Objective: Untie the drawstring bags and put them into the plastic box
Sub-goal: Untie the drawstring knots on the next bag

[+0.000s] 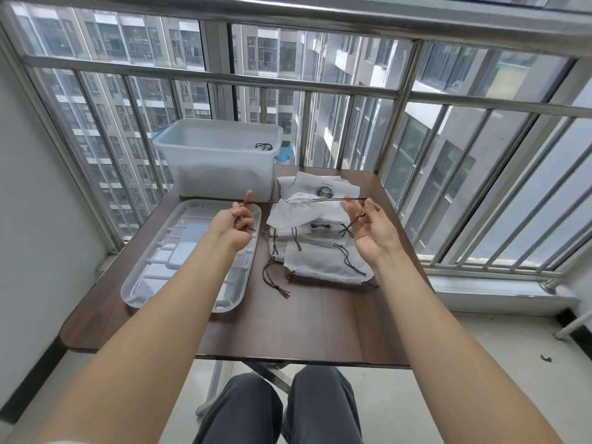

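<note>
- A translucent plastic lid (189, 261), oblong with rounded corners and ribbed inside, is lying flat along the left side of the dark wood-grain surface (320, 328).
- The plastic box (217, 158), frosted white and rectangular, is sitting at the far left corner of the surface, just behind the lid; a dark cord is showing inside near its right wall.
- The left hand (235, 227) is hovering above the lid's far end, its fingers (247, 196) pinching one end of a thin dark drawstring (320, 200).
- The drawstring is stretching taut and level between the two hands, passing through the gathered, puckered mouth of a white fabric drawstring bag (304, 209) hanging over the pile.
- A pile of drawstring bags (323, 251), soft white cloth with brown knotted cords and a dark printed logo, is lying toward the far right of the surface, to the right of the lid.
- The right hand (373, 230) is raised above the pile's right edge, palm up, its fingers pinching the drawstring's other end.
</note>
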`<state>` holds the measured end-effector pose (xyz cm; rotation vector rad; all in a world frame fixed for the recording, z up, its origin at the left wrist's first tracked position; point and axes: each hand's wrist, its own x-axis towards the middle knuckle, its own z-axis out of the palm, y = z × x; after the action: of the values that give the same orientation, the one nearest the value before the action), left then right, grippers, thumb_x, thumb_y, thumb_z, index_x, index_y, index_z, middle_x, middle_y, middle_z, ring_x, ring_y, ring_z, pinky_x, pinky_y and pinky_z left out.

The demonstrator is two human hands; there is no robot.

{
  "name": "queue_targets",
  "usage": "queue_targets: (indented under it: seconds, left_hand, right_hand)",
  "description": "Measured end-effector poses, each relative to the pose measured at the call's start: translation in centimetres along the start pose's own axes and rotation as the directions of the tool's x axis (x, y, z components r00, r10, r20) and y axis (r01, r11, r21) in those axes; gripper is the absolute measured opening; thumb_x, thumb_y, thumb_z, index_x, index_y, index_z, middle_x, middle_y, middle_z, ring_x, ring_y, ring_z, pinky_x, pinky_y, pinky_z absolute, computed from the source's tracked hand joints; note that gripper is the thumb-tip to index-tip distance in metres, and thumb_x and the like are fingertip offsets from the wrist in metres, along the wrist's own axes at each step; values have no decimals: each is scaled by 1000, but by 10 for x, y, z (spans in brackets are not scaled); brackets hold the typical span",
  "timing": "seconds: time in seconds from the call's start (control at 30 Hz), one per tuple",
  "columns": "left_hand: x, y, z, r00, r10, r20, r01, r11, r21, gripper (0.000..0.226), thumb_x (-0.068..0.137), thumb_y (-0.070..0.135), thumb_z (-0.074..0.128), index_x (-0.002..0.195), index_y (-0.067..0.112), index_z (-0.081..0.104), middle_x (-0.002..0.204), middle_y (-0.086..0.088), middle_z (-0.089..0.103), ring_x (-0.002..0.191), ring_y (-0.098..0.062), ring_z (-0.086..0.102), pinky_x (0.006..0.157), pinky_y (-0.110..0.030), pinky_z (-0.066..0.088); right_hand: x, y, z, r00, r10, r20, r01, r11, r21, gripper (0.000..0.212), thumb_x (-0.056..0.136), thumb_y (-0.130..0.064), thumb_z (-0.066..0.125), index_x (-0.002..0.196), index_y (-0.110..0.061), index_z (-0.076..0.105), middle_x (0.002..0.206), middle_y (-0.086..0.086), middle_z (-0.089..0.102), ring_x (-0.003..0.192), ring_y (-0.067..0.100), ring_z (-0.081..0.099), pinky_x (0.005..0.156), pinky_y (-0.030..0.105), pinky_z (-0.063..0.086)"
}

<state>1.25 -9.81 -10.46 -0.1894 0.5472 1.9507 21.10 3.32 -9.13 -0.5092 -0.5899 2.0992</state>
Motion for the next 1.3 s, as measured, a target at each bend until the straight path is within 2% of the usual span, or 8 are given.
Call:
queue_targets:
  seconds: [0.4, 0.5, 0.6, 0.7, 0.8, 1.03, 1.2, 1.3]
  left_hand:
    - [4, 12, 3, 983, 141, -116, -147, 988, -46, 37, 103, 12, 25, 69, 9, 38, 50, -3, 48, 20, -7, 19, 27, -21, 25]
    - [-2, 7, 0, 964, 258, -57, -239, 944, 229, 33, 103, 14, 26, 72, 11, 35, 64, -1, 40, 25, -4, 21, 26, -16, 18]
    - [-9, -1, -5, 932, 363, 19, -281, 686, 671, 30, 99, 12, 35, 70, 17, 33, 64, -2, 38, 31, -3, 24, 29, -13, 17]
    - [-17, -6, -2, 891, 403, 208, -262, 84, 961, 16, 92, 19, 54, 78, 16, 46, 64, 2, 38, 48, -7, 34, 43, -20, 27]
    - [-25, -11, 3, 847, 316, 428, -275, -428, 861, 15, 83, 28, 67, 87, 16, 61, 64, 6, 46, 59, -8, 41, 53, -22, 33]
    - [-22, -15, 4, 836, 155, 527, -233, -769, 596, 21, 85, 28, 66, 79, 8, 67, 87, -8, 61, 84, -25, 56, 70, -30, 42]
    - [-33, -30, 15, 891, 218, 398, -124, -728, 675, 19, 81, 34, 61, 65, 25, 65, 87, 4, 48, 91, -14, 44, 76, -31, 37]
    - [-45, -35, 22, 968, 112, 226, -207, -160, 965, 24, 86, 19, 57, 63, 16, 62, 58, 6, 61, 61, -11, 49, 57, -18, 39]
  right_hand:
    - [1, 1, 3, 988, -82, -130, 99, 986, 136, 25, 99, -1, 34, 75, -5, 42, 58, 13, 63, 49, 21, 68, 51, 23, 57]
    - [2, -1, -4, 986, -139, -95, 134, 989, -56, 24, 98, -2, 37, 76, -6, 45, 70, 10, 53, 55, 17, 67, 56, 19, 56]
    - [1, -2, -8, 985, -170, -27, 144, 899, -412, 21, 97, -4, 42, 78, -7, 51, 66, 5, 48, 63, 16, 61, 62, 17, 53]
    - [-6, -1, -1, 969, -205, 141, 217, 423, -880, 11, 91, -16, 55, 83, -10, 59, 70, 1, 55, 68, 13, 58, 69, 23, 45]
    - [-12, 0, 8, 917, -105, 386, 351, -250, -902, 16, 85, -26, 64, 86, -10, 67, 74, 1, 52, 72, 15, 49, 68, 26, 34]
    - [-22, 4, 15, 843, 59, 534, 423, -687, -591, 24, 92, -19, 56, 97, 2, 65, 102, 16, 52, 99, 29, 50, 81, 33, 42]
    - [-24, 14, 14, 902, -51, 428, 275, -697, -663, 24, 93, -15, 41, 82, 1, 55, 102, 15, 42, 97, 30, 40, 79, 37, 37]
    - [-24, 18, 17, 960, -83, 266, 207, -430, -879, 33, 89, -14, 40, 57, -9, 37, 73, 11, 47, 73, 28, 44, 64, 34, 34]
